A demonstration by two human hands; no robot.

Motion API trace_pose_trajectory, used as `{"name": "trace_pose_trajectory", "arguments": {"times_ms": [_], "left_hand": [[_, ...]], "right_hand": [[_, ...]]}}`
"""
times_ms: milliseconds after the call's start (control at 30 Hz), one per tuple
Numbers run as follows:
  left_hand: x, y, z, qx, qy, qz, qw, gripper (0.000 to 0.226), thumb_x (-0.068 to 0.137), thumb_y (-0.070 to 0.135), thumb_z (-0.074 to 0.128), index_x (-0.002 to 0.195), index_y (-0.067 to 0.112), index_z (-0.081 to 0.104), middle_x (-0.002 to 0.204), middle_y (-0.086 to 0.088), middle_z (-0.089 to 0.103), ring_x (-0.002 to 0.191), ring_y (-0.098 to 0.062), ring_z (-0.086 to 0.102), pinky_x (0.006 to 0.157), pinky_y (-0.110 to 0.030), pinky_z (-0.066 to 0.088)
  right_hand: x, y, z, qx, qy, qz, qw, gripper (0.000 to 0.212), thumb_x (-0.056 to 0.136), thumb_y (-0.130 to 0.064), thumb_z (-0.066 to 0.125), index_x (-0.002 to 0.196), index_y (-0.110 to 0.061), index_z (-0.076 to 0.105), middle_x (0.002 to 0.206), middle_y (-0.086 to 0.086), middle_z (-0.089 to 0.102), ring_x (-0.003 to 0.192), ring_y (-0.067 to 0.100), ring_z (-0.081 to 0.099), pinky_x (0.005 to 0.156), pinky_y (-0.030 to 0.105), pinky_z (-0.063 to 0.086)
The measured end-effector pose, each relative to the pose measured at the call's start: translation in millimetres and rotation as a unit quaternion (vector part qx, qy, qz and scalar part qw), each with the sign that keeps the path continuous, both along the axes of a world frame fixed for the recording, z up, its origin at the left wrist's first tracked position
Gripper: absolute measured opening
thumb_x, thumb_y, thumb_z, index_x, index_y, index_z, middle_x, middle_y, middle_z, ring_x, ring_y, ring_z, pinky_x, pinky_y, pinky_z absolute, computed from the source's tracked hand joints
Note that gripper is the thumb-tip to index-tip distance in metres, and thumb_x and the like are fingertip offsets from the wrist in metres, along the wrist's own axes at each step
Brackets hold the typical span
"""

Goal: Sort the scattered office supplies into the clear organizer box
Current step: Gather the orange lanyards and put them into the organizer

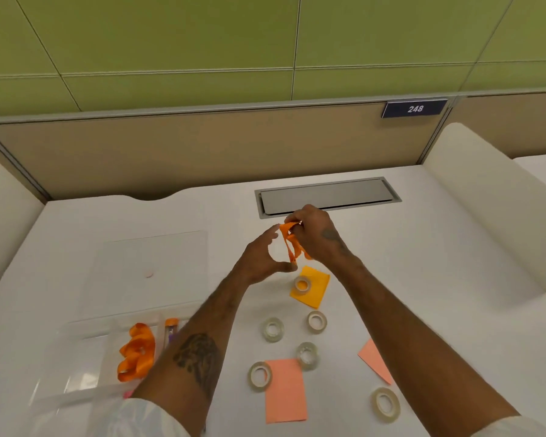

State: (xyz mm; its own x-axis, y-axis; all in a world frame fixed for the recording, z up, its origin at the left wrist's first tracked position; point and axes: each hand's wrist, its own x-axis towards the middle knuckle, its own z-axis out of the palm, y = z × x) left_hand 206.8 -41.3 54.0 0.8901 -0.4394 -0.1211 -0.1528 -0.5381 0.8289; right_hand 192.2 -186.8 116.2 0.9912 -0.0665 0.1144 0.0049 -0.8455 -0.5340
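My right hand (316, 236) is shut on an orange ribbon (289, 244), held above the desk's middle. My left hand (262, 260) pinches the ribbon's lower end between thumb and fingers. The clear organizer box (85, 351) sits at the lower left; a bundle of orange ribbon (136, 351) lies in one compartment and an orange-capped tube (171, 329) in the one to its right. Several clear tape rolls lie loose on the desk, one (301, 284) on an orange sticky note (312, 288). A pink sticky pad (286, 391) lies near the front.
The box's clear lid (152, 263) lies flat behind the box. A second pink note (374, 359) is at the right. A grey cable hatch (327, 197) is set into the desk behind my hands. White side panels (483, 197) flank the desk.
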Motion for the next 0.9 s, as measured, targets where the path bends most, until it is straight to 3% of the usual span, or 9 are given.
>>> {"name": "trace_pose_trajectory", "arguments": {"times_ms": [67,167,267,400,533,633,767,833,900], "left_hand": [[-5,-2,11,-0.053,-0.003,0.006,0.999,0.088,0.068,0.039,0.085,0.141,0.027,0.038,0.140,0.003,0.052,0.127,-0.017,0.048,0.098,-0.027,0.039],[-12,2,21,-0.107,0.032,0.021,0.993,0.080,0.064,0.053,0.083,0.132,0.028,0.050,0.132,0.005,0.060,0.119,-0.016,0.056,0.100,-0.040,0.049],[-22,11,31,-0.137,0.062,0.017,0.988,0.057,0.078,0.043,0.077,0.128,0.025,0.056,0.130,0.007,0.061,0.109,-0.013,0.060,0.091,-0.035,0.050],[-34,37,32,-0.206,0.109,0.069,0.970,0.018,0.091,0.026,0.065,0.107,0.017,0.066,0.099,0.001,0.073,0.095,-0.015,0.069,0.084,-0.031,0.049],[-40,76,36,-0.260,0.147,0.129,0.946,0.016,0.095,0.018,0.056,0.107,0.013,0.066,0.077,-0.006,0.060,0.076,-0.021,0.060,0.079,-0.035,0.052],[-43,111,41,-0.355,0.188,0.183,0.897,0.015,0.093,0.012,0.054,0.099,0.007,0.067,0.072,-0.006,0.052,0.070,-0.017,0.051,0.072,-0.032,0.050],[-48,147,52,-0.478,0.255,0.256,0.801,0.021,0.094,0.010,0.045,0.096,0.005,0.065,0.093,-0.013,0.069,0.089,-0.025,0.065,0.091,-0.039,0.050],[-52,162,54,-0.495,0.272,0.276,0.777,0.025,0.093,0.014,0.043,0.101,0.006,0.065,0.109,-0.016,0.068,0.102,-0.027,0.062,0.099,-0.040,0.045],[-57,177,55,-0.504,0.281,0.299,0.760,0.028,0.092,0.018,0.041,0.108,0.008,0.063,0.118,-0.020,0.064,0.106,-0.030,0.059,0.094,-0.038,0.046]], "right_hand": [[0,13,17,-0.007,-0.003,0.030,1.000,0.022,0.093,-0.010,0.055,0.109,-0.010,0.070,0.109,0.010,0.063,0.096,0.022,0.060,0.079,0.022,0.044],[-1,26,35,0.009,-0.016,0.057,0.998,0.025,0.090,-0.006,0.054,0.105,-0.014,0.072,0.105,0.006,0.064,0.096,0.018,0.059,0.076,0.021,0.042],[-3,36,47,0.055,-0.015,0.065,0.996,0.024,0.089,-0.005,0.053,0.101,-0.015,0.071,0.100,-0.001,0.065,0.089,0.012,0.059,0.069,0.016,0.046],[-5,48,55,0.148,-0.024,0.068,0.986,0.020,0.089,-0.006,0.057,0.102,-0.016,0.070,0.095,0.000,0.070,0.078,0.008,0.067,0.075,0.027,0.058],[-9,58,47,0.193,-0.036,0.014,0.980,0.024,0.091,-0.008,0.056,0.104,-0.023,0.070,0.094,0.003,0.070,0.075,0.010,0.068,0.074,0.028,0.059],[-23,75,36,0.232,-0.013,-0.006,0.973,0.027,0.092,-0.005,0.055,0.111,-0.019,0.070,0.100,0.003,0.068,0.072,0.008,0.068,0.075,0.025,0.059],[-43,124,14,0.234,0.015,-0.010,0.972,0.031,0.091,-0.002,0.049,0.109,-0.016,0.071,0.097,0.007,0.071,0.074,0.010,0.070,0.075,0.021,0.056],[-52,156,8,0.240,0.012,-0.006,0.971,0.031,0.090,-0.002,0.048,0.106,-0.015,0.071,0.087,0.006,0.071,0.074,0.011,0.069,0.075,0.025,0.057],[-61,190,4,0.261,0.025,-0.012,0.965,0.029,0.093,-0.006,0.047,0.106,-0.015,0.071,0.084,0.003,0.069,0.076,0.014,0.066,0.071,0.026,0.056]]}}
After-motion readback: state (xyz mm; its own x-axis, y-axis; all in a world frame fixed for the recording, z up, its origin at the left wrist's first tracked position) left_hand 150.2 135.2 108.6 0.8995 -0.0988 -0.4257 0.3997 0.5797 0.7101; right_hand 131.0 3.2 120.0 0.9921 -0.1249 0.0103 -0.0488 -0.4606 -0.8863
